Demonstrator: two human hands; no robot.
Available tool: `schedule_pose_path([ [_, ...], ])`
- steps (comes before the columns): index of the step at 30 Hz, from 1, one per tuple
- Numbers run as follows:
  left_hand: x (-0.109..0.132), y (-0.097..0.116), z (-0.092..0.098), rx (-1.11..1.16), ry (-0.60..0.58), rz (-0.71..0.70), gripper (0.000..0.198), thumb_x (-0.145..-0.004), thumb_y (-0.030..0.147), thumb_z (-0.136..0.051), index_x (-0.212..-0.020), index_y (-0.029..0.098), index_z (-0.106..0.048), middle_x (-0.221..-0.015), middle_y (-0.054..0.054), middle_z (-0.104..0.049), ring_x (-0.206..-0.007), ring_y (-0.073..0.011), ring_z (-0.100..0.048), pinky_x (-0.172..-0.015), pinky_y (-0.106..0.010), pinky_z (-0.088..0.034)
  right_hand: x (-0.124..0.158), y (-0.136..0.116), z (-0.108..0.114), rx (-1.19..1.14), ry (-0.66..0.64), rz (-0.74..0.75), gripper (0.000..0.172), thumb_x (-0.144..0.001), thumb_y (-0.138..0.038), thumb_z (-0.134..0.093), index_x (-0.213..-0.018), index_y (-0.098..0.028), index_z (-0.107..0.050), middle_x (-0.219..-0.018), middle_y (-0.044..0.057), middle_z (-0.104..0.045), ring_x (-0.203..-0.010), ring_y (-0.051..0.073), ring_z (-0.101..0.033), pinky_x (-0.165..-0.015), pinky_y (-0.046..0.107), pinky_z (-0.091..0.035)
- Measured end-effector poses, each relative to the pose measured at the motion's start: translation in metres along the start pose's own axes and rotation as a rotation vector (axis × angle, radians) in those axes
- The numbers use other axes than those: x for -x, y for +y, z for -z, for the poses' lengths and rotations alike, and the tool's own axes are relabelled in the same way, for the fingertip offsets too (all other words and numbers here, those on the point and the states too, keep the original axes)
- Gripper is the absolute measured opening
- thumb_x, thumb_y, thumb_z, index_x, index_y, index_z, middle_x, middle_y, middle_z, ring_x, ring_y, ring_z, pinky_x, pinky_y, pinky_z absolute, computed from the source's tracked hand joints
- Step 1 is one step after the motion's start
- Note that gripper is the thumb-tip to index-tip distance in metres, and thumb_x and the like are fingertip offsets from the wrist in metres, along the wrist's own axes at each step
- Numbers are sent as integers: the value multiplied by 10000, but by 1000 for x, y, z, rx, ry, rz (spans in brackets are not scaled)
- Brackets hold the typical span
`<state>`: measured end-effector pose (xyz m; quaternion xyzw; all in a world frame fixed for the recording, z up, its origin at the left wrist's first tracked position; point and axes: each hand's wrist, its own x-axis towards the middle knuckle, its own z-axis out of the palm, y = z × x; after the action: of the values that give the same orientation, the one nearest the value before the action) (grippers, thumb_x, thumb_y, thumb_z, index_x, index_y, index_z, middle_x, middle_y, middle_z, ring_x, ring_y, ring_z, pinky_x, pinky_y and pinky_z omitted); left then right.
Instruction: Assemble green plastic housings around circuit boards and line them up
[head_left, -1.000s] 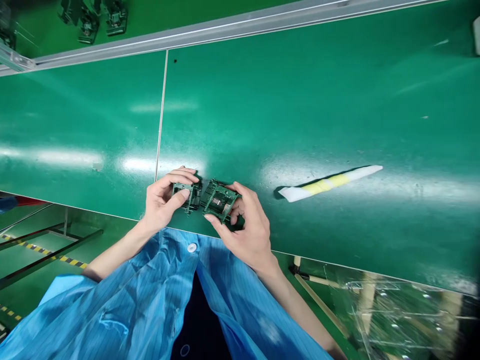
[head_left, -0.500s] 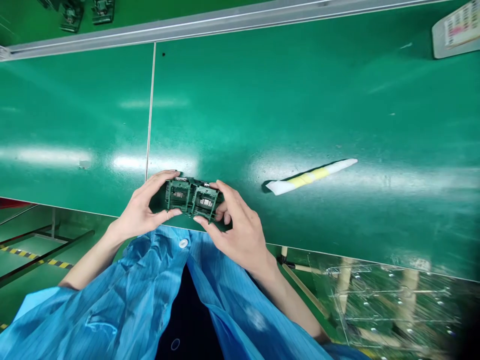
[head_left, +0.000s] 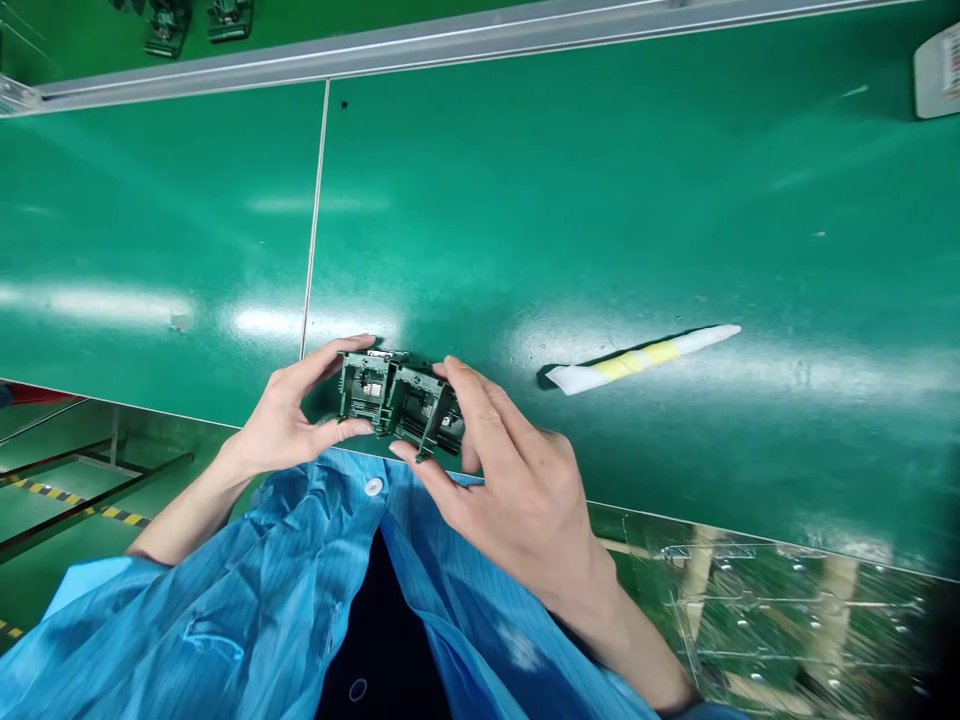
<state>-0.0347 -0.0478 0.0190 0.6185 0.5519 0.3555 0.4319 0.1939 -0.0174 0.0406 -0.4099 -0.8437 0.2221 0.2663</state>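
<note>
Below and left of the frame's centre, the left hand (head_left: pixel 289 418) pinches one green part (head_left: pixel 365 386) by its upper and lower edges; the right hand (head_left: pixel 517 485) grips a second part (head_left: pixel 414 402), tilted just beside it. Edge holds presumably leave the open faces uncovered. Right of centre, a white-and-yellow stick (head_left: pixel 649 358) lies on the table (head_left: pixel 675 230), seemingly out of the hands' way.

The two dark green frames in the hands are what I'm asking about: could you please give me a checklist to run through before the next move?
1. Left grip holding the left frame: ok.
2. Right grip holding the right frame: ok.
3. Frames squared to each other: not ok, the right one is angled.
4. Frames locked together: cannot tell.
5. White-and-yellow strip apart from both frames: ok, on the table.
</note>
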Motion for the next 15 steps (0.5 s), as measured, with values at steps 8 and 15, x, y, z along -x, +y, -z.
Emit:
schedule_pose_path([
  [8,-9,1,-3,31,-2,-38,658,-778,362,-809,-1360,205,-546,-1350,-129,-643,-1225,-241,-640,-1020,-327,-540,-7,-2,11,90,-37,-2,445,-918,-248,-626,-1321,-116,-489,-1101,137,-725,-871,210,-730,-606,267,-585],
  [15,-9,-1,-5,1,-20,-2,674,-783,363,-803,-1376,205,-524,-1384,-140,-617,-1252,-265,-620,-1066,-385,-513,-9,-1,12,134,-38,20,404,-899,-200,-636,-1260,-76,-502,-1130,153,-719,-888,193,-729,-526,240,-530],
])
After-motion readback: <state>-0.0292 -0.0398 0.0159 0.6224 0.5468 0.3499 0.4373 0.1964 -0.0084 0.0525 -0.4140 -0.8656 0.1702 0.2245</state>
